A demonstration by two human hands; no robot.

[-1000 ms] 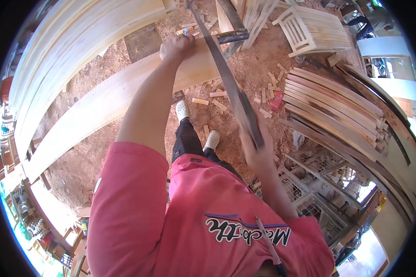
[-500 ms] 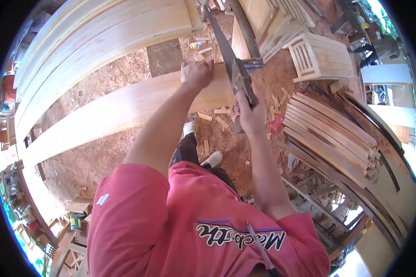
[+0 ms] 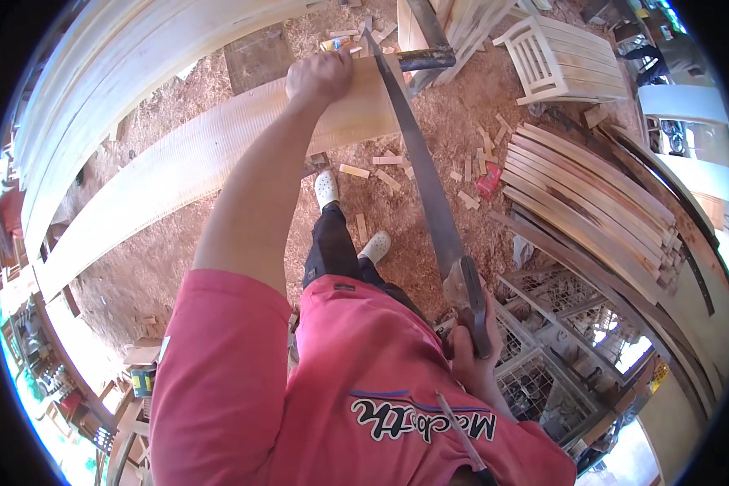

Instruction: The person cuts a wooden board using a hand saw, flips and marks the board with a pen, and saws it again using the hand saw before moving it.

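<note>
A handsaw (image 3: 424,166) with a long metal blade and a dark wooden handle slants across the middle of the view. My right hand (image 3: 476,356) is wrapped round its handle, close to my body. The blade's far part lies along the right end of a wide pale plank (image 3: 190,154), and its tip reaches past the plank's far edge. My left hand (image 3: 321,77) is closed at that far edge, left of the blade, and presses on the plank. Its fingertips are hidden from view.
Long boards (image 3: 113,89) lie at the far left. To the right are a slatted wooden piece (image 3: 571,57), a stack of narrow planks (image 3: 587,202) and wire racks (image 3: 535,381). Wood offcuts (image 3: 387,180) litter the sawdust-covered ground. A dark post (image 3: 425,59) stands beside the plank's end.
My right hand has drawn the saw back toward my body and slightly right, so more blade shows on the near side of the plank. My left hand stays on the plank.
</note>
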